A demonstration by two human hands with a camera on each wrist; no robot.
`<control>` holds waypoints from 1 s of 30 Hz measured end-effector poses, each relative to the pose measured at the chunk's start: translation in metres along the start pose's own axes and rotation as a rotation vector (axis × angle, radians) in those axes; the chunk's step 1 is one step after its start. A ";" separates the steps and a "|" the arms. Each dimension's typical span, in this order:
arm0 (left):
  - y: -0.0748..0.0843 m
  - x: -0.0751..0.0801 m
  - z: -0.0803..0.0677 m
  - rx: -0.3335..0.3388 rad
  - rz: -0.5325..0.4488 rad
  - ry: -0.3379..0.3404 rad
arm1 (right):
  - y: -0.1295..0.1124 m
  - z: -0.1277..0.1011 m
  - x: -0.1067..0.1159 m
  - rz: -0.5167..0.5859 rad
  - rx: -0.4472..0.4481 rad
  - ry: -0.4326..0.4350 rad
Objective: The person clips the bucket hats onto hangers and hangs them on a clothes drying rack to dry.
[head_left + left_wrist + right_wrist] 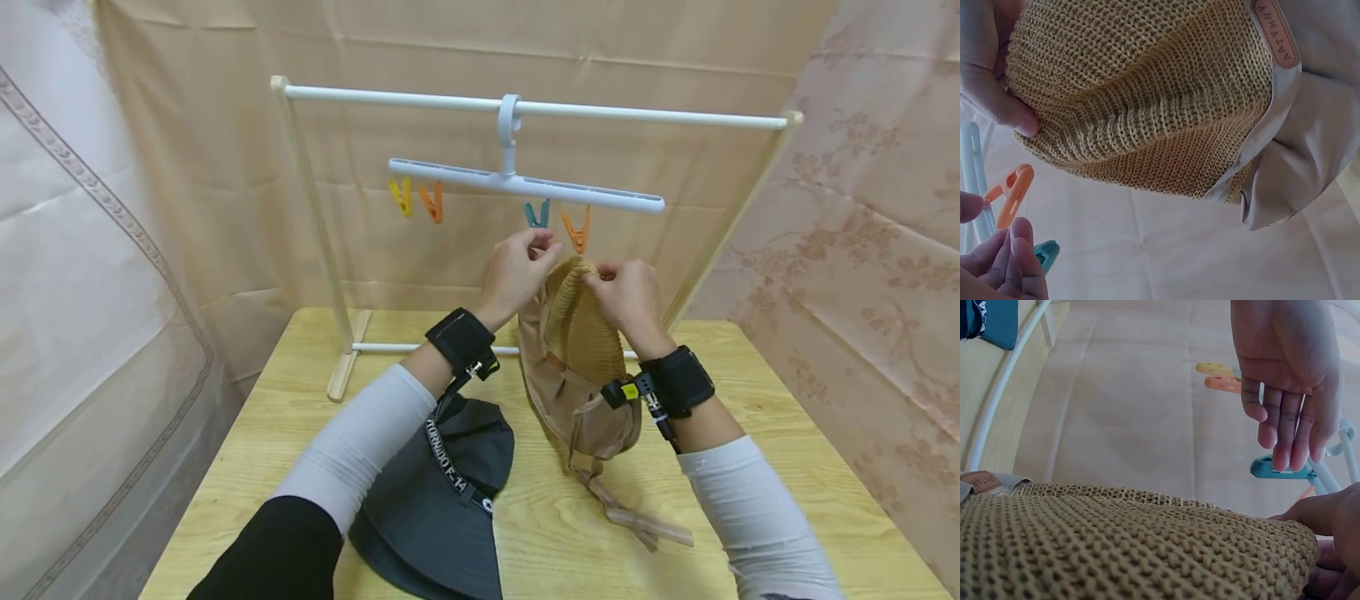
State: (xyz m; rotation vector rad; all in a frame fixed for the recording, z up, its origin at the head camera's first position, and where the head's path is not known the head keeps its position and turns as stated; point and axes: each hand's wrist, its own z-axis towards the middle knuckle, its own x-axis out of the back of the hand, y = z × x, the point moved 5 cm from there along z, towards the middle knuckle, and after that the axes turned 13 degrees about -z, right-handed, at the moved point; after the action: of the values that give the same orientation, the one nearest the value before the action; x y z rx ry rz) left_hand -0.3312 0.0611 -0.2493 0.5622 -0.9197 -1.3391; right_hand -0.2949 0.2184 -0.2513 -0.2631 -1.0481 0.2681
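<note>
Hands meet just below the white clip hanger (525,182), which hangs from the far rail of the drying rack (536,107) at the far edge of the wooden table (757,400). The right hand (628,302) pinches the top edge of the woven straw hat (581,329), holding it up so its beige cloth brim and ties trail down to the tabletop. The left hand (516,273) holds nothing; its fingers are loosely straight and reach at the teal clip (537,215), fingertips touching or just beside it. An orange clip (577,231) hangs right of the teal one, just above the hat. A dark grey hat (442,500) lies near, under the left forearm.
</note>
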 end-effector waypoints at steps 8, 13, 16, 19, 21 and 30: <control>0.005 -0.009 0.011 0.070 0.057 -0.059 | 0.003 0.003 0.001 -0.002 -0.011 -0.012; 0.009 -0.016 0.015 0.113 0.068 -0.116 | 0.003 0.004 0.003 -0.004 -0.014 -0.011; 0.012 -0.017 0.018 0.120 0.065 -0.114 | 0.002 0.006 0.005 -0.001 -0.012 -0.012; 0.012 -0.018 0.022 0.142 0.052 -0.100 | 0.002 0.006 0.004 0.004 -0.008 -0.019; 0.011 -0.019 0.023 0.151 0.048 -0.096 | 0.001 0.006 0.003 0.009 -0.007 -0.021; 0.002 -0.028 0.026 0.257 -0.150 -0.094 | 0.000 0.002 -0.001 0.020 -0.001 -0.020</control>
State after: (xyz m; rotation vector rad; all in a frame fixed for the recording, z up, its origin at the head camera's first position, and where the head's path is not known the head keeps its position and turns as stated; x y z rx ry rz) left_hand -0.3507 0.0926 -0.2403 0.7840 -1.1549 -1.4000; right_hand -0.2972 0.2187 -0.2507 -0.2728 -1.0662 0.2890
